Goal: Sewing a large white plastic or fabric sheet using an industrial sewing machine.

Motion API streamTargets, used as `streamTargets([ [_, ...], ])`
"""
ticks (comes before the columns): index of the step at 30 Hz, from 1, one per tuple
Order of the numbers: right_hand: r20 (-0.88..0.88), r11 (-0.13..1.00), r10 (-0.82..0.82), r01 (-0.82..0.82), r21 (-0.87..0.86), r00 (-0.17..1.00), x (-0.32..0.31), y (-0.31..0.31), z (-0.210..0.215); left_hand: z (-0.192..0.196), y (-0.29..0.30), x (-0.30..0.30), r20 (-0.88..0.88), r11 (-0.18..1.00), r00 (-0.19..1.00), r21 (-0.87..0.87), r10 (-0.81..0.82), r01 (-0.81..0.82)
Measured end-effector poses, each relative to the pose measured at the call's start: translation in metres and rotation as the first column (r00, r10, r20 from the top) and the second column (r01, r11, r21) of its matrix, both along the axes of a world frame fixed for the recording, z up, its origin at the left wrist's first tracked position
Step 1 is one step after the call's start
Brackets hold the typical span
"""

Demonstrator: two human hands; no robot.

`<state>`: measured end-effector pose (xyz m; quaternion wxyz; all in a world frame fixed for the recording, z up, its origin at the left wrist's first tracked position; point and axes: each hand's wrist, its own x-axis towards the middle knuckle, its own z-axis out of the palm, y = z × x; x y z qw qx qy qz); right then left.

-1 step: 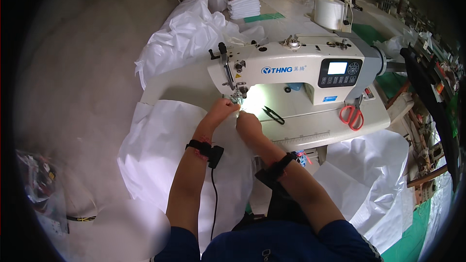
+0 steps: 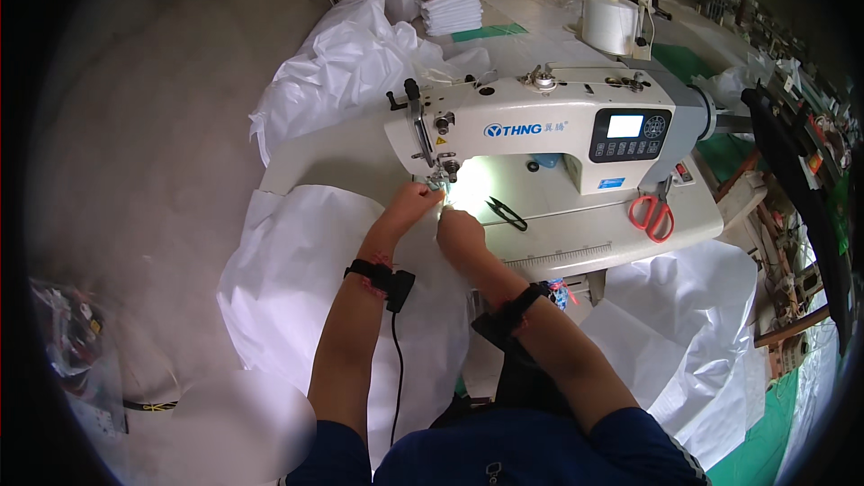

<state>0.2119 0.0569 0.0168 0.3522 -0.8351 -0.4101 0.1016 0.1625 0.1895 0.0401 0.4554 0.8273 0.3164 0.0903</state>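
From my remote seat I count two bare hands, both at one white sewing machine (image 2: 540, 139) in the centre and right-centre of the frame. Its long axis runs nearly level across the picture, with the needle end (image 2: 447, 171) to the left and the grey motor end to the right. I see the left hand (image 2: 410, 205) just left of and below the needle, its thumb and fingers drawn together at the tips; I can't tell what they pinch. The right hand (image 2: 461, 232) sits just below and right of it, fingers curled, the tips too small and bright for me to read their grip.

One white sheet (image 2: 297, 288) spreads left of centre, its long axis running from near the needle down toward the lower edge. It lies below the left hand's fingertips, under that forearm; I can't make out whether the fingers touch it.

Right of the hands, on the machine bed, I count one pair of black snips (image 2: 508, 213) and one pair of red-handled scissors (image 2: 652, 216). One white thread cone (image 2: 609, 24) stands at upper right, and each wrist wears one black band.
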Motion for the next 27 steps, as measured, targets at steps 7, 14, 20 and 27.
streamTargets([
  [7,0.289,0.974,0.168,-0.113,-0.197,0.943,-0.013,-0.007,0.01,-0.027,0.012,0.007,0.038,0.951,0.997,0.305,-0.067,0.052],
  [14,0.475,0.991,0.031,0.034,-0.127,0.88,-0.035,-0.017,-0.006,-0.032,-0.012,0.007,-0.017,0.669,0.993,0.74,0.119,-0.067],
  [20,0.475,0.998,0.063,-0.053,-0.034,0.878,-0.026,-0.016,-0.016,-0.02,-0.03,-0.017,0.027,0.455,0.989,0.889,-0.148,0.043],
  [27,0.473,1.0,0.022,-0.014,-0.02,0.881,-0.03,-0.017,-0.007,-0.031,-0.038,-0.027,0.074,0.614,0.971,0.785,-0.228,0.084],
])
